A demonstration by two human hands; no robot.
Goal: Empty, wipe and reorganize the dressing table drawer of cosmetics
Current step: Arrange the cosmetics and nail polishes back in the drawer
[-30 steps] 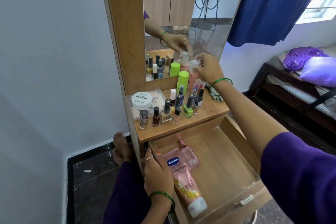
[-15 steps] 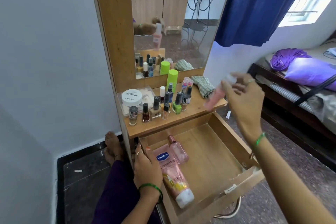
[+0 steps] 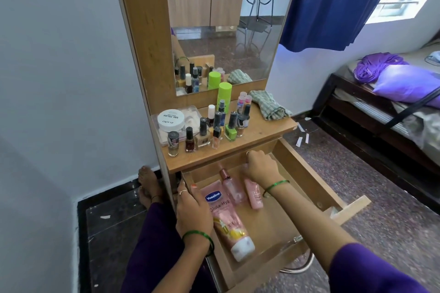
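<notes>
The right hand, which a moment ago carried a pink bottle from the tabletop, now sets it in the drawer, fingers curled on its top: restocking has begun. Three items lie there: this bottle, a clear one left of it, and a tube beside the left hand, which grips the drawer's wall.

Head view, down over drawer
</notes>
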